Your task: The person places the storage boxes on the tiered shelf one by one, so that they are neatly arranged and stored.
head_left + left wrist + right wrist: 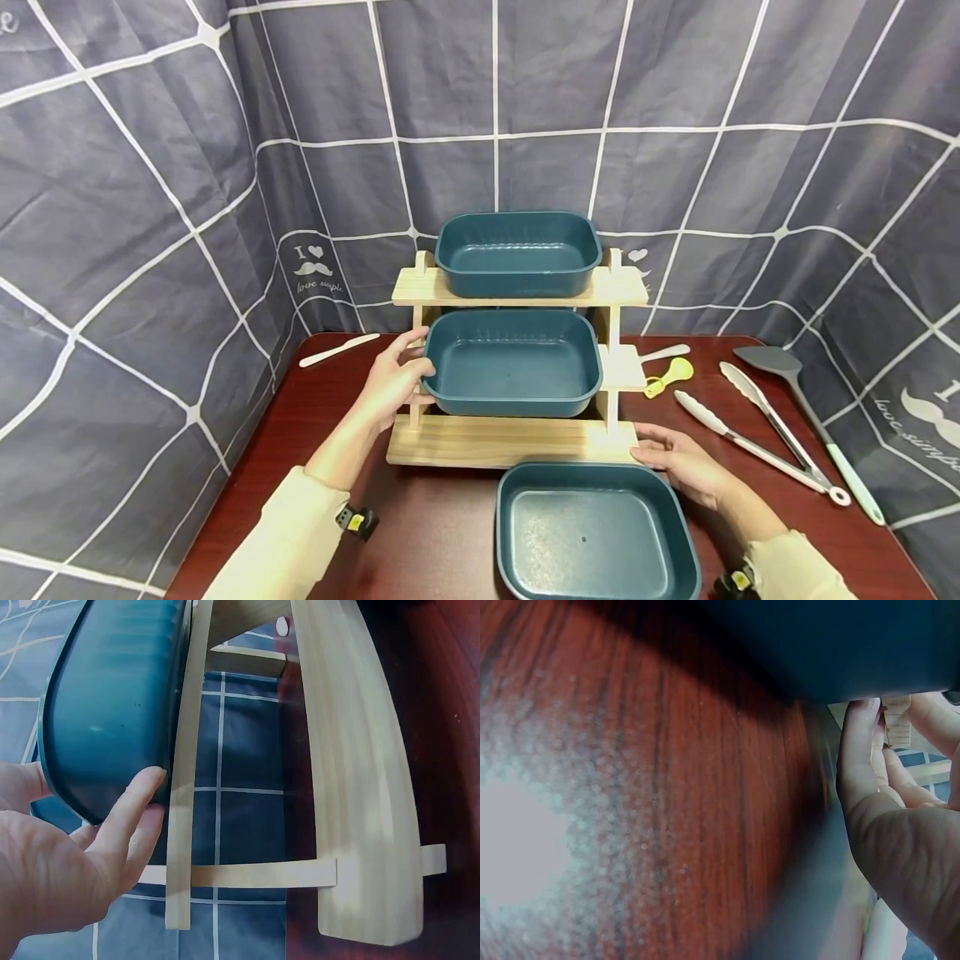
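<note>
- Blue front bin [583, 542] sits at six o'clock on the table [420, 533].
- A person's right hand [682, 467] pinches the wooden bottom shelf [510, 442] at three o'clock, thumb opposing fingers.
- Left hand [393, 379] clamps fingers and thumb on the middle bin [513, 367] at nine.
- Top bin [517, 267] rests at twelve.

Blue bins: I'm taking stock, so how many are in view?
3: the top bin on the top shelf, the middle bin on the middle shelf, held by the left hand, and the front bin before the bottom shelf.
</note>
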`<act>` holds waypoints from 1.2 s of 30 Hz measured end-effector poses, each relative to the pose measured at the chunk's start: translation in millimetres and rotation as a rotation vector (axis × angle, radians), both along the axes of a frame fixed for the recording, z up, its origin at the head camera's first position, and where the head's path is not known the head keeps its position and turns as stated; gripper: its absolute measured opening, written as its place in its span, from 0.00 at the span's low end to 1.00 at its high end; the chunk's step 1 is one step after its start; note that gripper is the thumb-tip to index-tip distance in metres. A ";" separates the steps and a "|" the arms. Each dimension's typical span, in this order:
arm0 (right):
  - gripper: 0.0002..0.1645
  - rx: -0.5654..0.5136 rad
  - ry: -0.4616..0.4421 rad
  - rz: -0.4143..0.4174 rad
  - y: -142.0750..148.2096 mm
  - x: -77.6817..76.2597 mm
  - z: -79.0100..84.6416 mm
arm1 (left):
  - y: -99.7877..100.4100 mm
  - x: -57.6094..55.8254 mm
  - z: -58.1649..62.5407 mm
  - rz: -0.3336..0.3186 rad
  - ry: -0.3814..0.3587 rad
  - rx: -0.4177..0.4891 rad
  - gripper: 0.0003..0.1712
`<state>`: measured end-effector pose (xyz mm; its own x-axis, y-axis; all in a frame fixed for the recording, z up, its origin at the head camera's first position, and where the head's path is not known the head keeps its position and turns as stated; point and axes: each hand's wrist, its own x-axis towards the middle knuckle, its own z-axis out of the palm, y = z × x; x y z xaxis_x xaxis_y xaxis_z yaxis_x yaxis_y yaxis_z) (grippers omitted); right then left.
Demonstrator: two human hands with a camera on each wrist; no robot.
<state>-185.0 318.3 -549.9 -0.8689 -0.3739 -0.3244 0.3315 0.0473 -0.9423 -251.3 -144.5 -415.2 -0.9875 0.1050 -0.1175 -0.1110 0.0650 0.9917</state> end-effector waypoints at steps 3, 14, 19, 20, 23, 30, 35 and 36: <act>0.43 0.000 0.002 0.004 0.0 0.1 -0.3 | 1.3 -5.2 0.7 -0.001 -0.011 0.003 0.40; 0.42 0.002 0.010 -0.002 0.2 -0.5 -2.5 | 6.3 -23.7 -0.4 -0.006 0.002 -0.014 0.41; 0.43 0.002 0.007 -0.008 -0.4 0.2 -1.8 | 10.4 -29.1 -0.1 -0.003 -0.002 -0.004 0.40; 0.43 0.001 0.007 -0.008 -0.5 0.4 -1.6 | 11.3 -29.8 0.4 -0.002 -0.009 0.006 0.40; 0.43 0.000 0.005 -0.009 -0.8 0.7 -1.2 | 13.6 -31.6 1.8 0.000 -0.028 0.039 0.40; 0.44 0.004 -0.001 -0.009 -1.0 0.4 -1.6 | 17.1 -37.4 2.5 0.010 -0.018 0.027 0.40; 0.44 0.009 -0.001 -0.012 -1.1 0.2 -1.2 | 19.7 -41.4 1.8 0.014 -0.018 0.036 0.40; 0.44 0.010 -0.001 -0.011 -1.2 0.2 -1.2 | 19.8 -42.0 1.5 0.015 -0.021 0.031 0.40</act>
<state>-184.8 317.1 -551.2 -0.8728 -0.3607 -0.3289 0.3329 0.0528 -0.9415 -293.4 -124.7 -413.7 -0.9864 0.0944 -0.1347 -0.1322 0.0321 0.9907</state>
